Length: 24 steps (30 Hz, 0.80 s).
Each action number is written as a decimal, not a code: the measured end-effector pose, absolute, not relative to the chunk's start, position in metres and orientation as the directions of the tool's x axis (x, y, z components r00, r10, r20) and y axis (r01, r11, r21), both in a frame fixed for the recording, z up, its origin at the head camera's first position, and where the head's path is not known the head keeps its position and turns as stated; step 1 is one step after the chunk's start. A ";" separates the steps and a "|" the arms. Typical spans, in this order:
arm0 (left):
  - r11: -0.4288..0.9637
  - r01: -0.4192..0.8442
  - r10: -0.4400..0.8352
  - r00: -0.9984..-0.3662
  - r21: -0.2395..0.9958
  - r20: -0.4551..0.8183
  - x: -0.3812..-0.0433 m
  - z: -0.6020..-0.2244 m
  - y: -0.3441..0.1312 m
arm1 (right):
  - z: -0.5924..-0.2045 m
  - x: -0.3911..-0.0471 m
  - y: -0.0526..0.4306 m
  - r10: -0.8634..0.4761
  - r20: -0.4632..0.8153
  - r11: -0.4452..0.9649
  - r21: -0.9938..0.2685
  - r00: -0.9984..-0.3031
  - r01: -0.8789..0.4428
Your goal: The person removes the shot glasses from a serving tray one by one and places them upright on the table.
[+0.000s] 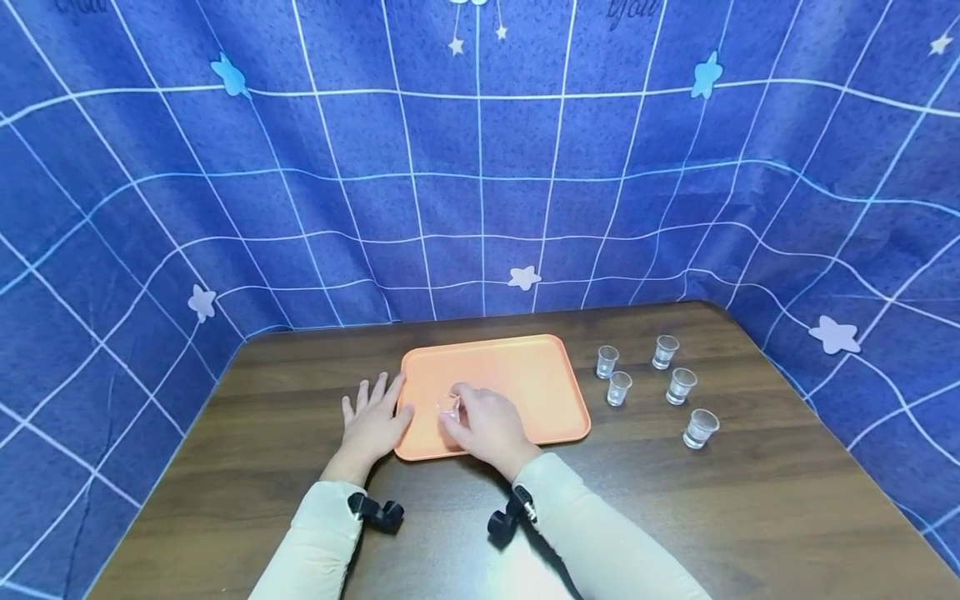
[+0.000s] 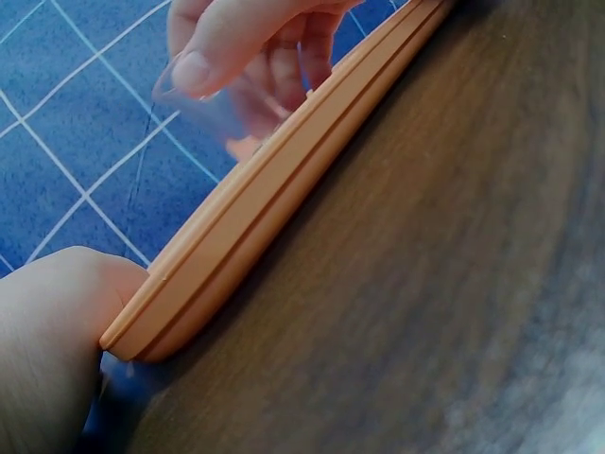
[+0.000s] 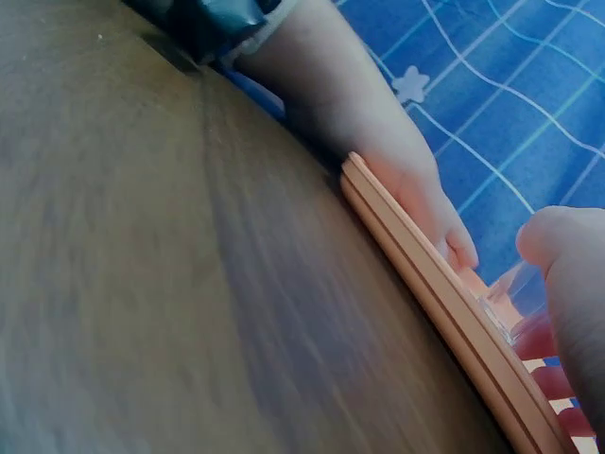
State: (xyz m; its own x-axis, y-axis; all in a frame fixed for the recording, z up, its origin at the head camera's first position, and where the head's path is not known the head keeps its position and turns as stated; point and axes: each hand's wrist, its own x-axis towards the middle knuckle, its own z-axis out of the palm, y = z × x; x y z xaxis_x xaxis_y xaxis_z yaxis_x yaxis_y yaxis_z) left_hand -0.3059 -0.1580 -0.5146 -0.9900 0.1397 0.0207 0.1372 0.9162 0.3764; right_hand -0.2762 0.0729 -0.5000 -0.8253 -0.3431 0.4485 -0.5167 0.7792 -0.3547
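My right hand [image 1: 491, 423] pinches a small clear shot glass [image 1: 450, 412] over the left part of the orange tray [image 1: 517, 375]. In the left wrist view, the thumb and fingers are around the glass [image 2: 206, 115], its base low behind the tray's raised rim. Fingers spread, my left hand [image 1: 372, 425] rests at the tray's left edge, the thumb at the rim. The right wrist view has the left hand [image 3: 416, 180] beyond the tray's side wall [image 3: 444, 303].
Several more shot glasses [image 1: 681, 386] stand upright on the wooden table [image 1: 285, 417] to the right of the tray. Behind the table hangs a blue curtain [image 1: 442, 208] with white grid lines and stars. Each wrist wears a black camera mount [image 1: 378, 512].
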 end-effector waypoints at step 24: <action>0.914 0.131 0.134 -0.991 0.384 0.018 -0.306 -0.515 -0.157 | -0.505 -0.266 0.178 -0.216 0.614 0.817 -0.312 -0.759 -0.485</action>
